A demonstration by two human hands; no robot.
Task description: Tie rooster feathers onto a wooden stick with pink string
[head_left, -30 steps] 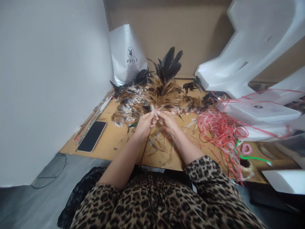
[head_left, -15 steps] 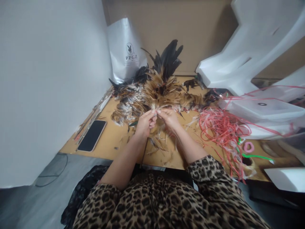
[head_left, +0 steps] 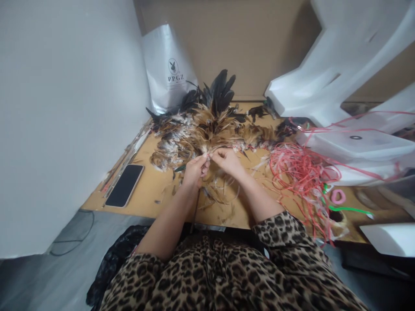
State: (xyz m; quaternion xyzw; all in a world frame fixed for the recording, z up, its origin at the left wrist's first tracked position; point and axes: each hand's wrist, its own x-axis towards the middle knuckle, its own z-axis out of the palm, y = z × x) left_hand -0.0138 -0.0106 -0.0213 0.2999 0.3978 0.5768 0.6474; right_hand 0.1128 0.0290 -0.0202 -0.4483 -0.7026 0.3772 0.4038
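Above tan tabletop [head_left: 155, 185], hands [head_left: 194, 169] [head_left: 228, 160] meet, pinching a feather bundle [head_left: 209, 127].

The feathers [head_left: 215, 123] look soft and ragged. The bag [head_left: 158, 65] has a smooth sheen, the phone [head_left: 124, 185] a glossy glass face. The shirt [head_left: 223, 276] is matt cloth.

This looks like a small workshop. A brown table [head_left: 149, 188] holds a big heap of feathers [head_left: 214, 125] and a messy pile of red strings [head_left: 288, 169], with little feather bits [head_left: 212, 197] scattered near its front edge.
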